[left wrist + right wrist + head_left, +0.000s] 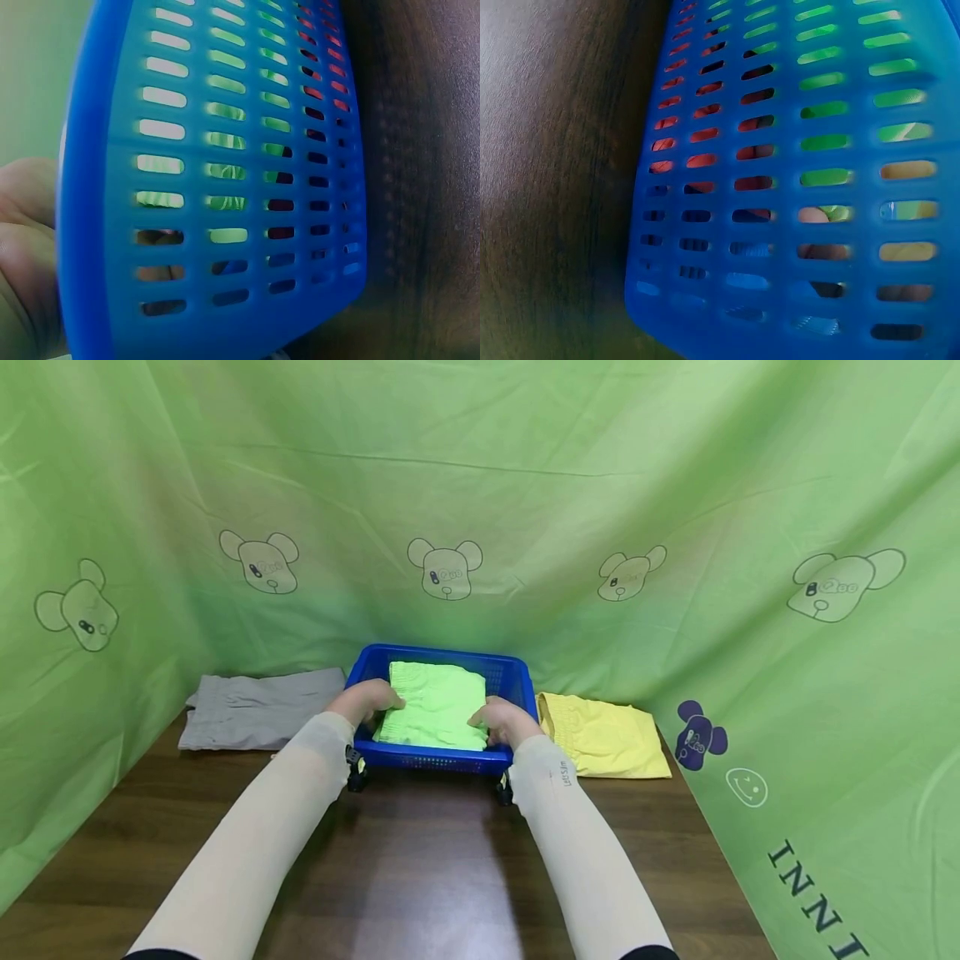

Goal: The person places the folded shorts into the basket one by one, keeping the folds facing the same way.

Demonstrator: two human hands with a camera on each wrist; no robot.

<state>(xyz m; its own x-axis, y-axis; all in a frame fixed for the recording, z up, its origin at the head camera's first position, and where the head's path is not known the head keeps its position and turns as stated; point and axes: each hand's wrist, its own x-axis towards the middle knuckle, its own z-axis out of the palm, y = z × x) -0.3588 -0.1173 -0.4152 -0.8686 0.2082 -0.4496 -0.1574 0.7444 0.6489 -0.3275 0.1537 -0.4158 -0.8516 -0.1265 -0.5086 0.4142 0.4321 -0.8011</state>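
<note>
Folded lime-green pants (438,706) with a gathered waistband lie inside a blue slotted basket (442,757). At their left edge my left hand (367,697) pinches them, thumb on top and fingers down the side. My right hand (508,720) grips the opposite edge in the same way. Both forearms reach over the basket's front rim. In the left wrist view part of the left hand (26,255) shows beyond the basket rim (82,187). Through the slots in the right wrist view, something red (701,160) appears below the green cloth; its kind is hidden.
Grey folded cloth (262,706) lies left of the basket, and folded yellow pants (607,735) with an elastic waistband lie right of it. All stand on a dark wooden table (435,860). A green printed curtain (525,502) encloses the back and sides.
</note>
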